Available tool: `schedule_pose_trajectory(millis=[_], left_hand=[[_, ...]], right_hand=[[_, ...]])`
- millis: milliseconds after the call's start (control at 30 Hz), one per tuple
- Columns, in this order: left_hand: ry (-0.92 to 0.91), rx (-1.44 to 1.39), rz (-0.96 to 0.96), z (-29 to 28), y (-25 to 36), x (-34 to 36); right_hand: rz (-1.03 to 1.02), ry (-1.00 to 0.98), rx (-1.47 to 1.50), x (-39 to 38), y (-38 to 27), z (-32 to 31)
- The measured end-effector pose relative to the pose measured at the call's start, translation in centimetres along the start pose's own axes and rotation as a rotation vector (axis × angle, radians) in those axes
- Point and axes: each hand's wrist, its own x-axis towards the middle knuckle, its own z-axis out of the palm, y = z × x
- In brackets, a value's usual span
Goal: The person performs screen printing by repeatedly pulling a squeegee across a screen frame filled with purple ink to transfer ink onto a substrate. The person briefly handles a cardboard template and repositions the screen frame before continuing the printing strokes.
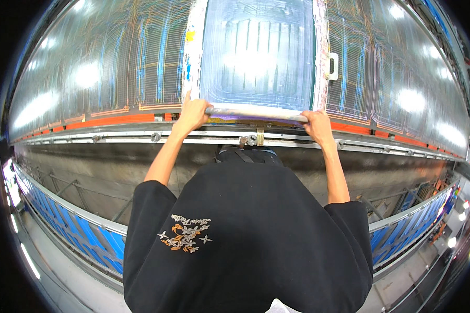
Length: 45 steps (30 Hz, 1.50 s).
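Note:
A screen printing frame [194,31] lies in front of me on a long table. Its side rails are pale and smeared with yellow, blue and red ink, and its mesh [256,57] is bluish and glossy. Across its near end runs a light, stained bar [256,112]. My left hand [192,115] is closed round the bar's left end, with one finger pointing up along the rail. At the right end, my right hand [318,126] grips the same bar with its fingers wrapped over it. The undersides of both grips are hidden.
The table [104,78] stretches far to both sides, covered with fine coloured lines and glare. A metal rail [141,137] with bolts and a small clamp [260,136] borders its near edge. A white handle [333,66] sits on the frame's right side. Blue-panelled racks [83,229] stand behind me.

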Motion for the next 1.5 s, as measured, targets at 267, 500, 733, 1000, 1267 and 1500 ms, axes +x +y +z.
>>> schedule_pose_trajectory(millis=[267, 500, 733, 1000, 1267, 1500], left_hand=[[0.293, -0.007, -0.03, 3.8, 2.1, -1.5], [0.487, 0.06, -0.022, -0.1, -3.9, 16.4], [0.499, 0.248, 0.054, -13.5, -13.5, 42.4], [0.248, 0.225, -0.15, -20.9, -16.7, 51.4], [0.35, 0.193, -0.087, -14.1, -10.8, 39.5], [0.443, 0.026, -0.038, -1.3, -3.1, 14.4]], right_hand=[[-0.085, 0.396, -0.23, -1.7, 0.7, 7.5], [-0.021, 0.481, -0.227, 17.0, 6.3, 1.2], [-0.112, 0.585, -0.209, 43.0, 14.3, -11.3], [-0.082, 0.347, -0.273, 51.7, 13.6, -19.8], [-0.095, 0.465, -0.215, 40.2, 12.1, -12.0], [-0.025, 0.381, -0.122, 15.0, 4.6, -1.2]])
